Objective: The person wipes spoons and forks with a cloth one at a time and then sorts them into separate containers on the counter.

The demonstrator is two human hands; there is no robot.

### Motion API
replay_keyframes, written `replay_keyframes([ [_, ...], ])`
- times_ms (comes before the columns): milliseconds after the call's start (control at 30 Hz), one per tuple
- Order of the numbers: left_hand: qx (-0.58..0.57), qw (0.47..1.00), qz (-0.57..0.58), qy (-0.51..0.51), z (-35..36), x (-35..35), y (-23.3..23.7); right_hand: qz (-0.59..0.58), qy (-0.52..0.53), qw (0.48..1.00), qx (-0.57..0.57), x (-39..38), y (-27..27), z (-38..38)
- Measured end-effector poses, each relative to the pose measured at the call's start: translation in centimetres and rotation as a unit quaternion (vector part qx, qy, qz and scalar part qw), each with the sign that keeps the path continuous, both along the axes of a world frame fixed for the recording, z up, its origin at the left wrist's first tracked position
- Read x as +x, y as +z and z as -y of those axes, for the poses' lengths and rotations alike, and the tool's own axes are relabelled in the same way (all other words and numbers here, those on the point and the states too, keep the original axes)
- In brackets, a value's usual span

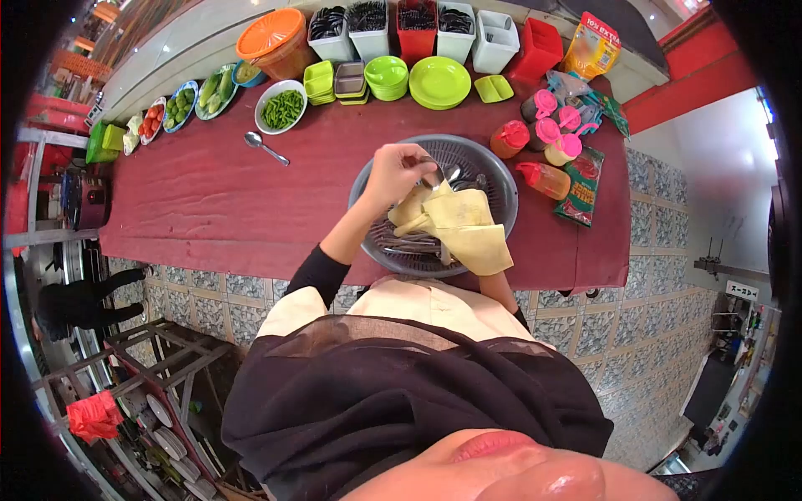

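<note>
Closest in, the person's right forearm [499, 290] reaches in at the near right edge of the worktop [209, 196], and the hand beyond it is lost under a folded yellow cloth [468, 219], so I can't tell how that grip stands. The cloth hangs over the near right part of a grey basket [509, 184], with loose metal cutlery [409, 244] lying inside.

The left forearm, dark sleeve [319, 274] pushed back, slants up from the near left, wrist bent inward, back of the left hand [398, 173] uppermost. Its fingers are curled, grip closed on a metal utensil [434, 173] above the basket, just beside the cloth's far end.

Past the hands, a spoon [273, 154] lies to the left; sauce bottles [508, 140] stand and lie to the right. Farthest back, green dishes [439, 82] sit before upright holders [418, 42] full of cutlery.
</note>
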State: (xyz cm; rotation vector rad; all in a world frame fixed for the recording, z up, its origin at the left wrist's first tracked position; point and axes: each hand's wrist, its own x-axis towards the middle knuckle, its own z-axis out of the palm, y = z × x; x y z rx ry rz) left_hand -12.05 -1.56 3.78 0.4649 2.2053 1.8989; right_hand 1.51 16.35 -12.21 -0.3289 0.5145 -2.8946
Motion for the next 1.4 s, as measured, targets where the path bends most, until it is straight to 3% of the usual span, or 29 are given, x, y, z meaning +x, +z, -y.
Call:
replay_keyframes([
  [100,0.019,0.999,-0.038,0.026,0.5,-3.3,1.2,-0.018,-0.020,0.997,0.077,0.0,1.3,-0.2],
  [167,0.001,0.998,-0.039,0.044,0.8,-5.9,0.9,-0.056,-0.058,0.976,0.203,-0.2,2.6,-0.7],
  [200,0.010,0.995,-0.042,0.094,0.7,-6.9,1.8,-0.094,-0.090,0.937,0.324,-0.3,3.7,-0.9],
  [233,0.018,0.988,-0.044,0.144,0.6,-7.9,3.0,-0.150,-0.133,0.836,0.510,-0.3,4.9,-1.2],
  [267,0.025,0.980,-0.047,0.193,0.5,-9.0,4.6,-0.198,-0.170,0.694,0.671,-0.5,6.1,-1.4],
  [333,0.157,0.943,-0.118,0.270,0.6,-12.5,6.8,-0.257,-0.220,0.314,0.887,-0.9,7.9,-1.7],
  [400,0.229,0.912,-0.197,0.276,-0.2,-16.0,8.3,-0.198,-0.152,0.367,0.896,-1.5,8.8,-1.6],
  [467,0.221,0.908,-0.216,0.284,-1.4,-19.3,9.0,-0.178,-0.197,0.426,0.865,-1.8,8.9,-1.2],
  [567,0.188,0.904,-0.256,0.286,-4.2,-24.2,8.6,-0.173,-0.167,0.400,0.884,-3.6,12.8,-0.4],
  [600,0.180,0.907,-0.262,0.275,-5.2,-25.6,8.1,-0.174,-0.178,0.415,0.875,-4.2,12.9,-0.5],
  [700,0.041,0.878,-0.344,0.329,-7.8,-30.4,5.0,-0.175,-0.251,0.393,0.867,-4.7,11.1,-0.7],
  [733,-0.005,0.870,-0.362,0.335,-8.6,-31.2,4.3,-0.166,-0.173,0.408,0.881,-5.4,12.4,-1.1],
  [800,-0.095,0.847,-0.394,0.345,-9.7,-33.0,2.2,-0.152,-0.198,0.426,0.870,-5.7,12.2,-1.4],
  [900,-0.099,0.905,-0.276,0.308,-10.9,-36.6,-1.6,-0.115,-0.179,0.438,0.874,-5.4,11.5,-1.9],
  [1067,-0.215,0.932,-0.114,0.268,-11.7,-37.9,-3.2,-0.117,-0.198,0.408,0.883,-6.0,13.3,-1.9],
  [1167,-0.140,0.962,-0.108,0.210,-11.3,-38.1,-3.7,-0.120,-0.174,0.432,0.877,-6.1,13.7,-2.0],
  [1233,-0.071,0.987,-0.037,0.137,-10.6,-37.3,-3.1,-0.117,-0.146,0.448,0.874,-6.1,14.2,-2.0],
  [1300,0.052,0.994,-0.002,0.095,-9.9,-37.0,-3.2,-0.124,-0.152,0.438,0.877,-5.9,14.3,-1.7],
  [1400,0.112,0.990,-0.023,0.087,-9.1,-33.7,-1.7,-0.150,-0.209,0.395,0.882,-5.5,14.2,-1.3],
])
